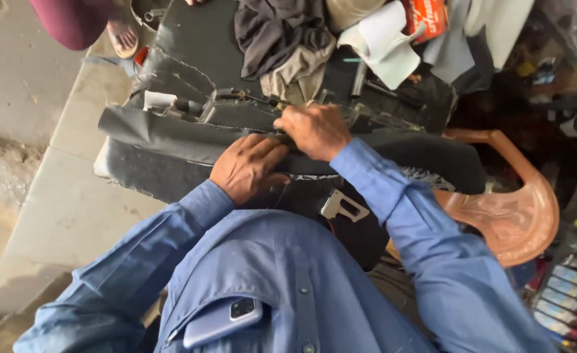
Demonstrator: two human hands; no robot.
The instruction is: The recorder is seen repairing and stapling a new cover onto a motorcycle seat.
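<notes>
Both hands gripped the black car seat cover (pixel 171 140): left hand (pixel 248 167) pinned the fold flat, right hand (pixel 314 129) clenched its edge; steady tension looked wise.

Your view, off-work clutter only: brown plastic chair (pixel 517 216) at 3 o'clock, seat tilted toward you. Dark and tan cloths (pixel 282 46) heaped at 12 o'clock. White paper roll (pixel 383 39) at 1 o'clock, touching orange-red box (pixel 426 16). Row of tubes (pixel 570 294) at 4 o'clock, lying side by side. Phone (pixel 223 320) in your shirt pocket at 6 o'clock, camera end sticking out. Concrete floor (pixel 14 78) at 9 o'clock. Another person's sandalled foot (pixel 123 36) and maroon garment (pixel 72 19) at 11 o'clock. Small metal bracket (pixel 342 206) near centre.
</notes>
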